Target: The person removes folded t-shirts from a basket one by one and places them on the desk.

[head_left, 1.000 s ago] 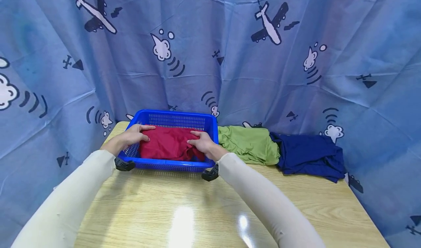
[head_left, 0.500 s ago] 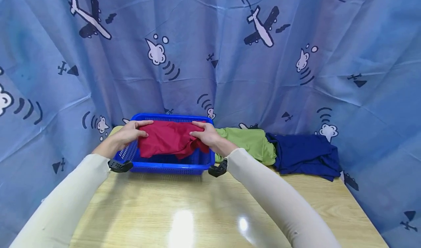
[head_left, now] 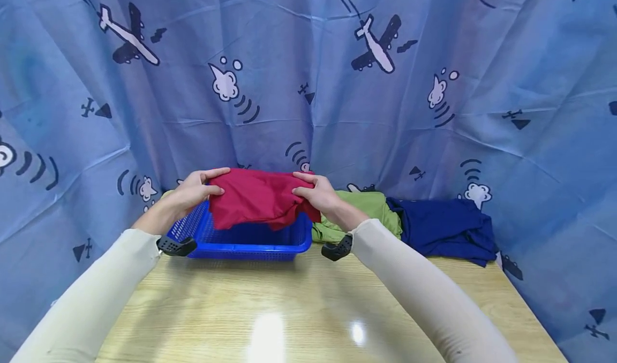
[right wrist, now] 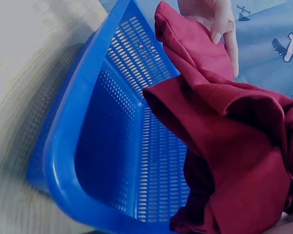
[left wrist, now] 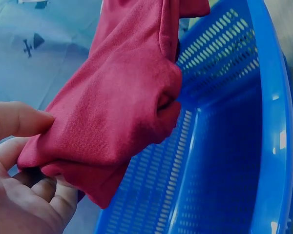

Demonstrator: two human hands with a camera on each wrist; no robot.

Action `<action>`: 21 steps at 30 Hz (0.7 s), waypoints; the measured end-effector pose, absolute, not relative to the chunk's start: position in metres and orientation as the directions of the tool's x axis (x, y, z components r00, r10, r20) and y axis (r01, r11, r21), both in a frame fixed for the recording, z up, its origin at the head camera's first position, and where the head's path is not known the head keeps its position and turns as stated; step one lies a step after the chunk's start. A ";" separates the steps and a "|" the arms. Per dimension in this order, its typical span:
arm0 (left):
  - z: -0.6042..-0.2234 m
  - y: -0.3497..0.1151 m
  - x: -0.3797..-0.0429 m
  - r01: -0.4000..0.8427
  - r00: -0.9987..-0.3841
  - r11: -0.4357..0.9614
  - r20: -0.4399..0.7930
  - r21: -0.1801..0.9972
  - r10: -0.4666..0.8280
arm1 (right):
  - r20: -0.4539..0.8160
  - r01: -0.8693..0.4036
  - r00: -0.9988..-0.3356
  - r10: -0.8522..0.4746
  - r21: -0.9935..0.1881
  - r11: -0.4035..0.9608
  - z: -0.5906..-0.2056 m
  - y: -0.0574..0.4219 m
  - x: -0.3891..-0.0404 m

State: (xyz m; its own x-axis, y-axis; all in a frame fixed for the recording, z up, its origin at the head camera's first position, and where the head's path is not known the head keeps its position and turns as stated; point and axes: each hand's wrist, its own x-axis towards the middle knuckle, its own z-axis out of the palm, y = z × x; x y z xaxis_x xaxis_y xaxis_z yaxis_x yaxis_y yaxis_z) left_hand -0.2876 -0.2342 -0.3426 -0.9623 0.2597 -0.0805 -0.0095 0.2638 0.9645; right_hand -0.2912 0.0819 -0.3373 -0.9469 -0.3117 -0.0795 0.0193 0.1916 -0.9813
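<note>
A folded red garment (head_left: 257, 197) hangs level above the blue perforated plastic basket (head_left: 250, 247). My left hand (head_left: 190, 193) pinches its left end, thumb on the near side; in the left wrist view the fingers of that left hand (left wrist: 27, 197) tuck beneath the fabric. At the opposite end, my right hand (head_left: 322, 193) grips the cloth between thumb and fingers. In the right wrist view the red garment (right wrist: 239, 161) shows loose folds and hides most of the right hand. The basket's visible floor (right wrist: 107, 146) is bare.
Right of the basket lies a folded green cloth (head_left: 371, 208), partly behind my right hand. Beside it sits a dark blue cloth (head_left: 445, 229). All rest on a light wooden table (head_left: 299, 304), backed by a blue curtain (head_left: 270, 84) with airplane prints.
Both hands have raised the red garment out of the basket and shifted slightly right with it. The basket's inside now shows beneath it. The green and dark blue cloths stay put.
</note>
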 end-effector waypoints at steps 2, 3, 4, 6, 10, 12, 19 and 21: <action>-0.339 -0.229 -0.286 0.006 -0.962 0.245 -0.062 0.970 0.266 | -0.065 0.008 -0.945 -0.320 -0.984 0.176 -0.333 0.088 -0.289; -0.337 -0.227 -0.285 0.011 -0.961 0.238 -0.055 0.971 0.270 | -0.059 0.005 -0.944 -0.325 -0.986 0.166 -0.331 0.092 -0.288; -0.335 -0.224 -0.285 0.016 -0.959 0.229 -0.050 0.973 0.280 | -0.055 0.005 -0.942 -0.330 -0.989 0.150 -0.328 0.095 -0.287; -0.333 -0.218 -0.284 0.024 -0.954 0.215 -0.042 0.976 0.298 | -0.053 0.009 -0.941 -0.335 -0.991 0.131 -0.324 0.103 -0.283; -0.330 -0.207 -0.282 0.025 -0.941 0.189 -0.041 0.982 0.335 | -0.060 0.015 -0.943 -0.326 -0.990 0.139 -0.317 0.117 -0.275; -0.327 -0.201 -0.281 0.027 -0.935 0.176 -0.037 0.984 0.352 | -0.052 0.004 -0.946 -0.319 -0.989 0.149 -0.313 0.125 -0.273; -0.321 -0.180 -0.278 0.034 -0.916 0.146 -0.027 0.989 0.399 | -0.054 -0.009 -0.941 -0.333 -0.983 0.184 -0.304 0.153 -0.264; -0.320 -0.173 -0.277 0.042 -0.911 0.146 -0.022 0.988 0.412 | -0.053 -0.015 -0.941 -0.335 -0.980 0.197 -0.303 0.162 -0.261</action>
